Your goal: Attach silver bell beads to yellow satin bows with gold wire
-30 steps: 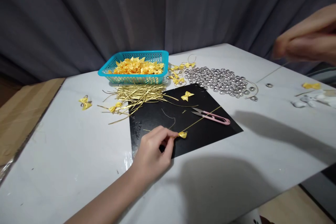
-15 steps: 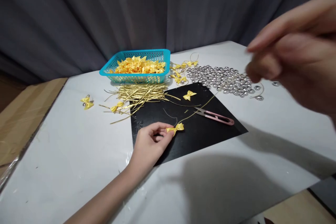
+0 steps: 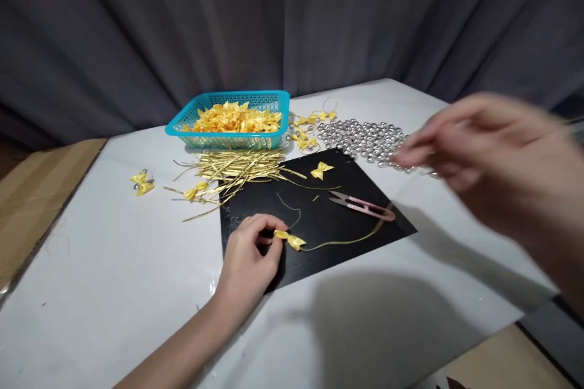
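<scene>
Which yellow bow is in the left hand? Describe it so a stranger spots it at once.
Find the black sheet on the white table. At its near left edge the left hand pinches a yellow bow. Unlike the loose bow farther back, a gold wire trails from it.

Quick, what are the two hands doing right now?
Left hand: pinched shut on the yellow bow over the black sheet.
Right hand: blurred in the air, open, holding nothing visible.

Bare table left; scissors midway
</scene>
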{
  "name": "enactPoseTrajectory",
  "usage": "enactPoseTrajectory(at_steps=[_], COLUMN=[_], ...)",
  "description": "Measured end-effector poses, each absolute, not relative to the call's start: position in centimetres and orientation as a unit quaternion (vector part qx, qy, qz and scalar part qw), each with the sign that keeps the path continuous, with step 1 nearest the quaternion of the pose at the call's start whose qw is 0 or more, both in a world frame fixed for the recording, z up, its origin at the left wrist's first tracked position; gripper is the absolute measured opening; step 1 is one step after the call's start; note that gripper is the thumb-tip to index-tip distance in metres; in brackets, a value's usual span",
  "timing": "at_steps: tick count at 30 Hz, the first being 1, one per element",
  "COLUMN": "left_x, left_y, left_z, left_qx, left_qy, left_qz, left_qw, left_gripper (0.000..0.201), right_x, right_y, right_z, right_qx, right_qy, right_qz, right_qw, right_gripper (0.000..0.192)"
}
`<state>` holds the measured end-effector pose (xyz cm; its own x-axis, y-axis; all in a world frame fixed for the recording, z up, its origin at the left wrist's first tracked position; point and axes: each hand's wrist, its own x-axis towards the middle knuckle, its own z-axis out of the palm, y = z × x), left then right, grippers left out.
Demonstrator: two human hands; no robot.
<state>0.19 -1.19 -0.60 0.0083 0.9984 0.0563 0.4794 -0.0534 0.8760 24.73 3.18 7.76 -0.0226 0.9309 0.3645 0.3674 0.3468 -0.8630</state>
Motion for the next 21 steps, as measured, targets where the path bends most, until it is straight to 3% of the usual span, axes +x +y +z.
enactPoseTrajectory(at_steps=[3,6,9,14,17,21], left_x=[0.4,1.6,3.0,3.8,3.6,3.0], left_y=[-2.1,-3.3,-4.1,-4.0,-3.9,-3.8], left_z=[0.1,0.8,0.9,0.4,0.5,0.7], left_qx=[0.647,0.582,0.396,0.351,0.389,0.466], left_qy=[0.575,0.503,0.461,0.504,0.514,0.497], left_qz=[0.425,0.439,0.454,0.395,0.406,0.396], left_qw=[0.266,0.464,0.652,0.683,0.648,0.616], left_gripper=[0.024,0.039,0.047,0.046,0.052,0.05], right_x=[22.3,19.8,18.3,17.7,18.0,19.9], right_y=[1.8,0.8,0.4,0.5,0.8,3.3], right_z=[5.6,3.5,2.1,1.6,2.8,4.8], right_qx=[-0.408,-0.363,-0.353,-0.377,-0.369,-0.324], right_qy=[-0.69,-0.723,-0.705,-0.63,-0.697,-0.866], right_qz=[0.42,0.413,0.437,0.534,0.493,0.312], right_qw=[0.426,0.42,0.432,0.419,0.367,0.219], right_gripper=[0.011,0.008,0.007,0.007,0.015,0.029])
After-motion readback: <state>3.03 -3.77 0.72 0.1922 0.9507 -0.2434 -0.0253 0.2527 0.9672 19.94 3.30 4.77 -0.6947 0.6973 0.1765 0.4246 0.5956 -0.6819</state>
